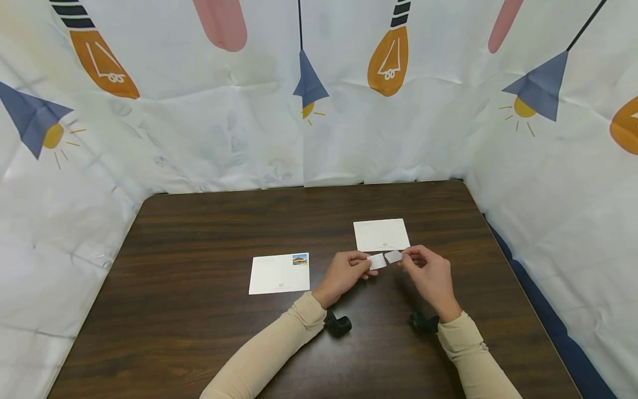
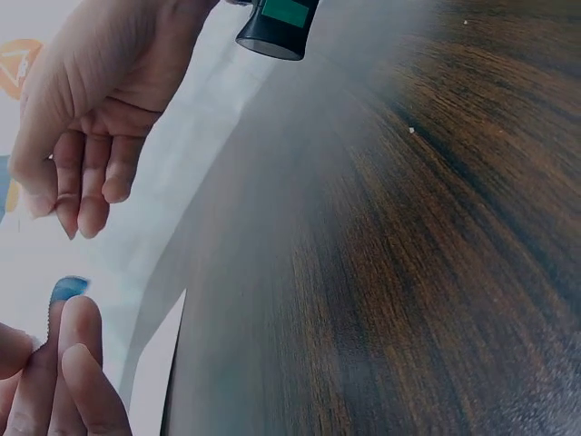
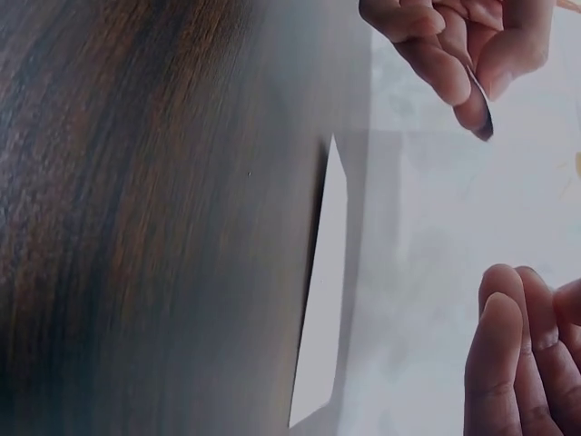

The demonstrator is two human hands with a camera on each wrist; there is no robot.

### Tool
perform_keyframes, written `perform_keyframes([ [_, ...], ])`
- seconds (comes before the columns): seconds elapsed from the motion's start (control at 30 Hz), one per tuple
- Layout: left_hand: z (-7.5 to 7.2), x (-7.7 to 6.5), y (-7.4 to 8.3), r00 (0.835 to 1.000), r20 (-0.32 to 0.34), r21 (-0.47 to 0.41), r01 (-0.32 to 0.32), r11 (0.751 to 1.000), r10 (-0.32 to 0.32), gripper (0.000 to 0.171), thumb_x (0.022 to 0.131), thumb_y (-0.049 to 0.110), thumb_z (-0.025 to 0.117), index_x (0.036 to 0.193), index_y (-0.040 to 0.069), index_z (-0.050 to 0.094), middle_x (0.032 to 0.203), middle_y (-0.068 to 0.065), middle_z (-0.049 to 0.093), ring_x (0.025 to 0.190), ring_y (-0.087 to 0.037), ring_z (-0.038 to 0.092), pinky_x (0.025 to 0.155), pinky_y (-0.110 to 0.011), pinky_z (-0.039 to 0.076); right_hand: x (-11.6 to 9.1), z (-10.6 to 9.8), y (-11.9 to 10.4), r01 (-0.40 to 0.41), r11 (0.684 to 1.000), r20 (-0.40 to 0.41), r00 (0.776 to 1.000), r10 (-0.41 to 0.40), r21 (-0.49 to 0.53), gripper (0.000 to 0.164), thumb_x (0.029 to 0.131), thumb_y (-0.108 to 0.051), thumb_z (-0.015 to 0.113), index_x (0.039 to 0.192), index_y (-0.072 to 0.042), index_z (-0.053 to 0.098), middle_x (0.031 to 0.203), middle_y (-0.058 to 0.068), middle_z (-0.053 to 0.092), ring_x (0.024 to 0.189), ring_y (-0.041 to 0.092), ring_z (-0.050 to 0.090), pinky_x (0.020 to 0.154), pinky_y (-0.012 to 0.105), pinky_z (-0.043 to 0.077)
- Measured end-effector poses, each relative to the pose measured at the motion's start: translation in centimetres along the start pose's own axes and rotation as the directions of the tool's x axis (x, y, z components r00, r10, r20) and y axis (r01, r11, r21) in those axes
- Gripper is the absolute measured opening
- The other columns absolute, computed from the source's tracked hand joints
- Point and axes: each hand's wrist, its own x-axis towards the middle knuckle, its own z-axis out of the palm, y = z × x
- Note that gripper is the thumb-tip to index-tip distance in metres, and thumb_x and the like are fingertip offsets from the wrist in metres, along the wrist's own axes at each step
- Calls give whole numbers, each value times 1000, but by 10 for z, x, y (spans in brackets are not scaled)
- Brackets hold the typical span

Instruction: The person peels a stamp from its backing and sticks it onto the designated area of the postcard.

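My left hand (image 1: 345, 274) pinches a postage stamp (image 1: 377, 261), its white back upward. In the left wrist view the stamp (image 2: 69, 290) shows a blue printed face and a toothed edge. To its right my right hand (image 1: 432, 278) pinches a small white piece of paper (image 1: 394, 256) at its fingertips, hidden in the wrist views. The two small pieces are side by side over the near edge of a blank white postcard (image 1: 381, 235). Left of the hands lies a second postcard (image 1: 279, 277), with a colourful stamp (image 1: 300, 259) at its upper right corner.
Both postcards lie flat on a dark wood-grain table (image 1: 189, 316). A white curtain (image 1: 239, 127) printed with lamps and bulbs hangs behind the table and along its sides. Black wrist cameras (image 1: 339, 325) sit under the wrists.
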Motion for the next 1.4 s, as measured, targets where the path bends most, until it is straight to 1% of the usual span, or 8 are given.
perform_keyframes([
  [0.23, -2, 0, -3, 1000, -9, 6, 12, 1000, -12, 25, 99, 12, 64, 118, -1, 73, 100, -21, 80, 87, -26, 79, 77, -33, 62, 0, -3, 4, -61, 998, 28, 998, 61, 16, 6, 94, -9, 71, 94, -5, 76, 80, 12, 80, 64, -2, 68, 57, 14, 53],
  [0.43, -3, -1, -3, 1000, -18, 24, 5, 1000, -5, 26, 99, 13, 64, 119, -1, 73, 101, -21, 80, 90, -33, 78, 77, -32, 61, -2, -4, 10, -116, 993, 75, 991, 114, 20, 10, 96, -11, 70, 94, -4, 77, 81, 13, 80, 64, 6, 72, 56, 16, 52],
  [0.57, -4, -2, -3, 1000, -16, 27, 8, 1000, -7, 25, 99, 13, 64, 118, 0, 74, 100, -19, 81, 93, -36, 78, 77, -33, 62, -3, -4, 14, -185, 982, 133, 975, 180, 32, 13, 97, -13, 69, 96, -2, 76, 84, 15, 80, 63, 7, 73, 59, 16, 54],
  [0.63, -5, -2, -3, 1000, -12, 26, 14, 1000, -13, 25, 99, 13, 63, 118, 1, 74, 101, -19, 81, 95, -36, 78, 77, -32, 62, -4, -4, 16, -223, 974, 162, 964, 213, 43, 14, 97, -13, 69, 96, -1, 76, 84, 15, 80, 63, 8, 74, 62, 16, 57],
  [0.73, -5, -2, -3, 1000, -6, 22, 8, 1000, -8, 25, 99, 13, 63, 118, 0, 74, 100, -20, 81, 94, -35, 79, 77, -32, 62, -6, -4, 20, -255, 966, 200, 949, 243, 38, 14, 97, -13, 68, 97, -2, 76, 84, 14, 81, 63, 8, 73, 63, 19, 59],
  [0.97, -5, -3, -4, 1000, -7, 9, 16, 1000, -16, 26, 99, 12, 62, 119, 0, 73, 100, -20, 81, 95, -33, 79, 77, -32, 62, -14, -3, 24, -284, 959, 265, 926, 267, 24, 15, 98, -13, 68, 99, -1, 76, 82, 12, 80, 63, 10, 74, 63, 24, 62],
  [1.23, -5, -4, -2, 1000, -7, -6, 13, 1000, -13, 27, 99, 13, 61, 120, 0, 73, 100, -21, 80, 96, -35, 79, 79, -34, 63, -21, -2, 29, -337, 941, 321, 893, 315, 13, 16, 99, -11, 66, 102, 2, 75, 84, 13, 80, 66, 10, 74, 63, 23, 62],
  [1.4, -5, -5, -1, 1000, -7, -13, 10, 1000, -10, 27, 100, 12, 61, 121, -1, 73, 100, -21, 80, 96, -35, 79, 79, -35, 63, -25, -2, 27, -357, 933, 336, 884, 325, 37, 17, 99, -9, 66, 103, 5, 74, 84, 15, 79, 67, 10, 75, 64, 24, 63],
])
